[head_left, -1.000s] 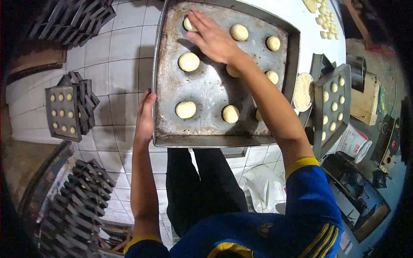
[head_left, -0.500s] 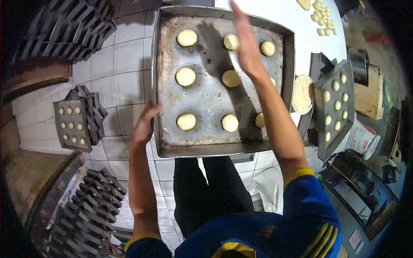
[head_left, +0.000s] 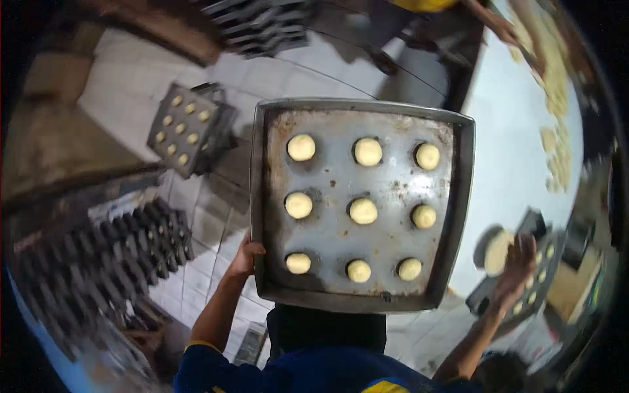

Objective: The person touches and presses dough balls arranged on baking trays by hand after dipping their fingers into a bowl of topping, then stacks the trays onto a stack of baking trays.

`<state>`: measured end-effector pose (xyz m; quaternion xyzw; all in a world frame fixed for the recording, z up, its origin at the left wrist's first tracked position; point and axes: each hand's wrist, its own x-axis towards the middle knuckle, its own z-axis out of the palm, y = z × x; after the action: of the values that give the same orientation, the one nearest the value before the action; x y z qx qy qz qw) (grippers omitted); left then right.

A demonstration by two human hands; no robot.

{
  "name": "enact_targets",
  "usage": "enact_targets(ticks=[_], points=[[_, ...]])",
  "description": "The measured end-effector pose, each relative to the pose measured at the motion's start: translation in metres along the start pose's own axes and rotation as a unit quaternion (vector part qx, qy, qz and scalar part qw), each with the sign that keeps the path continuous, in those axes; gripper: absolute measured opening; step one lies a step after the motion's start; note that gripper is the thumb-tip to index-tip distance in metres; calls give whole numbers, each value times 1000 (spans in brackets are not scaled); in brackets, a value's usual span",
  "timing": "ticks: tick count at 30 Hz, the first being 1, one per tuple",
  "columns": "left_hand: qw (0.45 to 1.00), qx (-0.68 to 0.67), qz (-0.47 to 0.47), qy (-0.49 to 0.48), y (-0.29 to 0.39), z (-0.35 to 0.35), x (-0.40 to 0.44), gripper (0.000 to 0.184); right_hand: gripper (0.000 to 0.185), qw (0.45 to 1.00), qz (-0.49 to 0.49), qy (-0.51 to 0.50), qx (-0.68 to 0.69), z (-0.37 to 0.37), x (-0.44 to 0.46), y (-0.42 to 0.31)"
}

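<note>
A large metal tray (head_left: 327, 239) carries rows of round dough balls (head_left: 363, 211). My left hand (head_left: 247, 257) grips its left side low down, the thumb over the rim. Away from the tray, at the right, my right hand (head_left: 515, 272) is blurred; its fingers look spread and it holds nothing that I can make out. It is beside a bowl of pale crumbly stuff (head_left: 499, 253) and over a smaller tray of dough balls (head_left: 538, 276).
Dough pieces (head_left: 558, 154) lie on the white table (head_left: 517, 131), where another person's hand (head_left: 501, 29) reaches in. Stacked trays (head_left: 180, 134) stand on the tiled floor at the left. More stacks (head_left: 98, 262) are at the lower left and top.
My right hand has gone from above the tray to the bowl at the right. The view has turned, and the held tray shows lower and whole. Another person has come into view.
</note>
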<state>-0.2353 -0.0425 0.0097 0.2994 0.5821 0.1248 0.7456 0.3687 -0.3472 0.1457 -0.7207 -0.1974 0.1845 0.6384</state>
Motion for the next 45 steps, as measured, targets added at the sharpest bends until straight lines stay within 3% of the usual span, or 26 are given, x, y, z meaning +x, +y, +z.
enact_targets(ticks=[2, 5, 8, 10, 11, 16, 19, 22, 26, 28, 31, 35, 37, 40, 42, 45], points=[[997, -75, 23, 21, 2, -41, -41, 80, 90, 1000, -2, -16, 5, 34, 3, -23], [975, -201, 67, 66, -25, -29, -74, 77, 86, 996, -17, -86, 14, 55, 43, -15], [942, -292, 72, 146, -47, -107, -60, 72, 81, 971, -6, -223, 84, 171, 59, -24], [917, -330, 109, 194, -46, -149, -29, 63, 78, 970, 21, -230, 80, 270, 49, -30], [904, -337, 130, 227, -33, -174, -12, 50, 76, 963, 32, -256, 84, 318, 42, -32], [864, -411, 157, 246, 2, -325, 152, 31, 72, 947, 108, -300, 43, 523, -7, -5], [822, -486, 184, 232, -23, -420, 282, 26, 72, 930, 142, -338, 11, 597, -27, 15], [791, -520, 164, 277, 48, -456, 346, 19, 71, 929, 157, -335, -13, 657, -46, 38], [832, -417, 174, 321, 57, -472, 419, 15, 69, 915, 211, -338, -64, 674, -46, 49], [776, -536, 155, 295, 27, -488, 469, 15, 70, 920, 220, -318, -60, 672, -48, 57], [752, -576, 94, 307, 26, -487, 497, 19, 70, 922, 228, -308, -53, 679, -50, 50], [762, -559, 99, 310, 32, -479, 492, 21, 71, 920, 200, -325, -87, 657, -41, 42], [856, -414, 96, 294, 1, -491, 492, 26, 71, 920, 199, -327, -83, 651, -43, 33], [860, -385, 98, 320, 28, -456, 392, 28, 71, 915, 219, -336, -39, 623, -44, 22], [861, -427, 116, 249, -36, -461, 343, 30, 71, 908, 230, -351, 16, 606, -42, 10], [829, -442, 138, 314, -52, -457, 144, 36, 73, 912, 181, -368, -24, 582, -49, -18]])
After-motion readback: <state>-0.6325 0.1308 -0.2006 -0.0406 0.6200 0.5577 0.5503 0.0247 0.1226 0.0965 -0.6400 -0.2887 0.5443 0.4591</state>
